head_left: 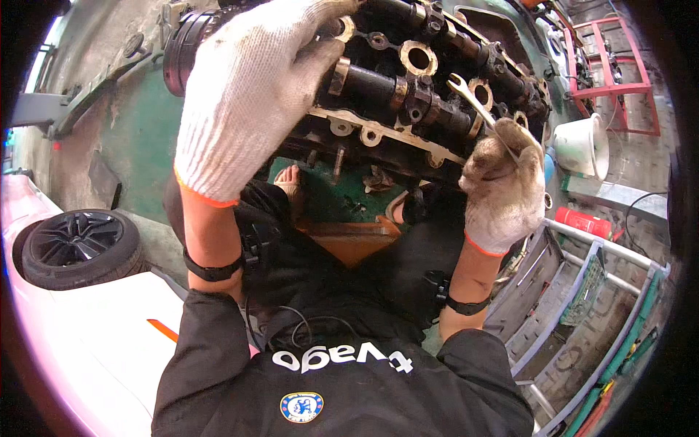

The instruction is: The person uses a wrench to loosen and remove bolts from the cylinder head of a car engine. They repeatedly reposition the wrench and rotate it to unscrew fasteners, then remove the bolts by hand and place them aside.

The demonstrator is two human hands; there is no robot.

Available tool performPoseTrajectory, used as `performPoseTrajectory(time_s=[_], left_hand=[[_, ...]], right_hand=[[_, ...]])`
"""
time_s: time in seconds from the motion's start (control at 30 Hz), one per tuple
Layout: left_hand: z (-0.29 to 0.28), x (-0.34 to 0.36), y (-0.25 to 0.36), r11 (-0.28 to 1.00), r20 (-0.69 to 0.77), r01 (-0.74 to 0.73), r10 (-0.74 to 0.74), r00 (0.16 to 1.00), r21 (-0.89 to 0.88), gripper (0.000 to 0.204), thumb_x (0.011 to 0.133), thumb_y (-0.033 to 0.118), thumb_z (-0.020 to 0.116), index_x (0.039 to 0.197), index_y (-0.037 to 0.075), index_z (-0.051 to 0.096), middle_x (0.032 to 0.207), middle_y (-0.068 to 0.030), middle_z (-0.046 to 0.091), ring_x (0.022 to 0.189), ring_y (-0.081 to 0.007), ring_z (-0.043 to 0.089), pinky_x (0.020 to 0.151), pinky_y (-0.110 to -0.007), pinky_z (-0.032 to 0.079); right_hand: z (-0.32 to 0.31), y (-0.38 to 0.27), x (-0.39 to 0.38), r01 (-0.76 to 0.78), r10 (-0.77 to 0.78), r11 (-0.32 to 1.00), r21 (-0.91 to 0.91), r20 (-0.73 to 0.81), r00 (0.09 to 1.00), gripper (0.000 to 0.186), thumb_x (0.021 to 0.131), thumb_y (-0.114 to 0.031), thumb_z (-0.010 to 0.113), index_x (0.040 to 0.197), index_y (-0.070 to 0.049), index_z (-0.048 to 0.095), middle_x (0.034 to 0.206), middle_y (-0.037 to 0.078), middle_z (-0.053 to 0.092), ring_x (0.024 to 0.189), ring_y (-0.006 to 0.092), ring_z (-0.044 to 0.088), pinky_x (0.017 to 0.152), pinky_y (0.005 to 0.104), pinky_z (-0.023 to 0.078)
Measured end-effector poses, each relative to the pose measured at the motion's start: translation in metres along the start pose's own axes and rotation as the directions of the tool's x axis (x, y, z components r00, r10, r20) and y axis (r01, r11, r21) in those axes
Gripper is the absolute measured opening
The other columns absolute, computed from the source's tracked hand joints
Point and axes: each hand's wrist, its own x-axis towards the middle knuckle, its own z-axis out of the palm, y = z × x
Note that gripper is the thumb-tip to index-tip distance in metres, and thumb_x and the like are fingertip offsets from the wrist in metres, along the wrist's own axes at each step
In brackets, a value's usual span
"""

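Observation:
Below me lies an engine cylinder head (pixel 349 138) with dark camshafts, round journals and bolted bearing caps. My left hand (pixel 251 95), in a white knit glove with an orange cuff, reaches over its left end. The thumb and forefinger of that hand are apart beside a camshaft bearing cap; its other fingers are hidden. My right hand (pixel 506 175), in a dirtier white glove, is closed around an open-end wrench (pixel 473 100). The wrench's jaw points up and left, over the right part of the camshaft.
A round black pulley (pixel 188 52) sits at the engine's left end. To the left a wheel with tyre (pixel 80 249) rests on a pink-white car panel (pixel 109 335). On the right are a white bucket (pixel 582 146), a red extinguisher (pixel 582 221), a red metal frame (pixel 611 87) and a metal rack (pixel 575 313).

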Motion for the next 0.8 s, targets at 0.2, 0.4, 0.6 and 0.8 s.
performPoseTrajectory(time_s=[0.2,0.4,0.6,0.8], left_hand=[[0.002,0.003,0.002,0.991,0.028,0.118,-0.120,0.992,0.057,0.030,0.090,0.014,0.076,0.119,0.009,0.077,0.106,-0.0106,0.079,0.092,-0.0149,0.076,0.086,-0.029,0.058],[0.006,0.005,0.008,0.969,0.017,0.161,-0.167,0.986,0.188,0.036,0.087,0.025,0.078,0.120,0.009,0.075,0.098,-0.0130,0.077,0.087,-0.0253,0.075,0.084,-0.035,0.057],[-0.003,0.002,-0.008,0.960,0.208,-0.153,0.104,0.973,0.234,0.030,0.094,0.021,0.070,0.120,0.006,0.073,0.111,-0.0163,0.071,0.106,-0.0330,0.069,0.094,-0.039,0.053],[-0.001,0.003,0.002,0.940,0.145,0.010,-0.063,0.987,0.340,0.027,0.093,0.027,0.072,0.110,0.006,0.076,0.097,-0.0147,0.071,0.095,-0.0316,0.070,0.087,-0.039,0.054]], right_hand=[[0.002,0.001,-0.001,0.025,-0.026,0.981,-0.192,-0.001,1.000,0.050,0.107,-0.039,0.047,0.126,0.006,0.060,0.089,0.017,0.068,0.060,0.0223,0.062,0.045,0.0283,0.048],[-0.001,0.002,0.001,0.032,-0.031,0.999,-0.021,0.055,0.998,0.039,0.104,-0.025,0.051,0.121,0.009,0.062,0.100,0.024,0.071,0.066,0.0254,0.069,0.049,0.0312,0.055],[-0.006,0.004,0.001,0.029,-0.029,0.999,0.015,0.018,0.999,0.036,0.104,-0.021,0.052,0.122,0.008,0.062,0.102,0.025,0.072,0.071,0.0269,0.072,0.052,0.0328,0.058],[-0.006,0.005,0.002,0.056,-0.063,0.996,0.068,0.110,0.992,0.033,0.104,-0.018,0.052,0.122,0.007,0.063,0.103,0.024,0.072,0.073,0.0272,0.073,0.053,0.0333,0.060]])
